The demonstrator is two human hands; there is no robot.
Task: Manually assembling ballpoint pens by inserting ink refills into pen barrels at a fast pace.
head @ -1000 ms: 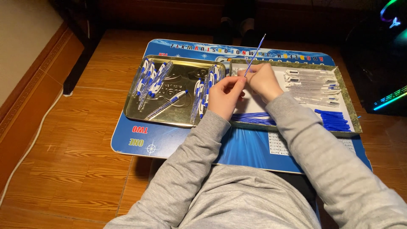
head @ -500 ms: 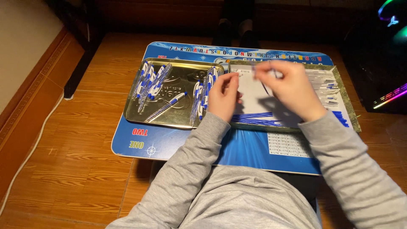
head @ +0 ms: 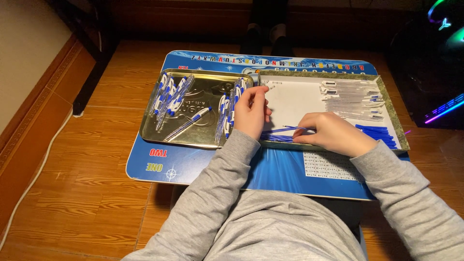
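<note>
My right hand (head: 331, 134) rests on the front of the white-lined tray (head: 299, 99) and pinches a thin blue pen refill (head: 291, 128) at the top of a small pile of blue refills (head: 276, 137). My left hand (head: 251, 113) lies curled over the seam between the two trays, fingertips next to some tiny parts (head: 268, 86); whether it holds anything is hidden. The gold metal tray (head: 203, 96) on the left holds several blue-and-white pens (head: 169, 94), with one lying loose (head: 189, 123).
Clear pen barrels (head: 352, 99) lie at the white tray's back right, and blue pen pieces (head: 378, 133) at its front right. Both trays sit on a blue lap table (head: 193, 164) over a wooden floor. A dark computer case with coloured lights (head: 435, 63) stands at the right.
A second ago both hands held a blue refill raised upright. My right hand has since swung right and come down onto the refill pile; my left hand has dropped to the tray seam.
</note>
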